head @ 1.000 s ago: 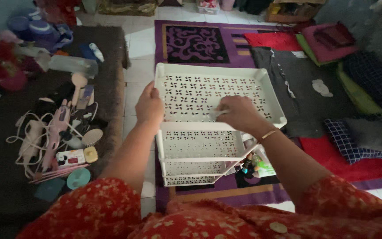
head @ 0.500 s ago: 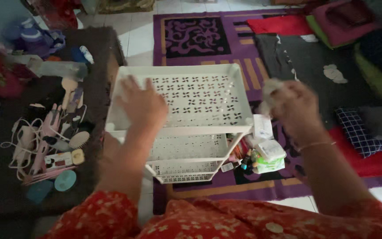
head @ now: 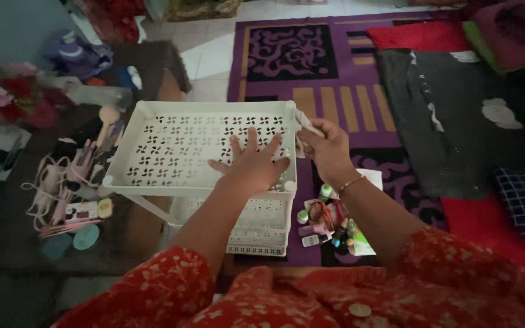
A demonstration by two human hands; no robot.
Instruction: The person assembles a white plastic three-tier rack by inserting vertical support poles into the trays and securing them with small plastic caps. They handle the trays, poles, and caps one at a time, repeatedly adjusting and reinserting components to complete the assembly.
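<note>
A white plastic rack of three perforated trays (head: 153, 114) stands on the floor in front of me. My left hand (head: 251, 164) lies flat, fingers spread, on the near right part of the top tray. At the tray's right rim my right hand (head: 328, 149) is closed around a small white cloth (head: 306, 126), which touches the rim. A thin bangle sits on my right wrist. Both arms wear red flowered sleeves.
A dark low table (head: 7, 243) at the left carries cords, a hairbrush, small cosmetics, bottles and flowers. Small bottles and packets (head: 326, 225) lie on the purple rug (head: 335, 67) right of the rack. Folded fabrics and cushions fill the right side.
The rack has shifted left in view. My left hand moved from the tray's left side to its near right part. My right hand came down from the air to the right rim with the cloth.
</note>
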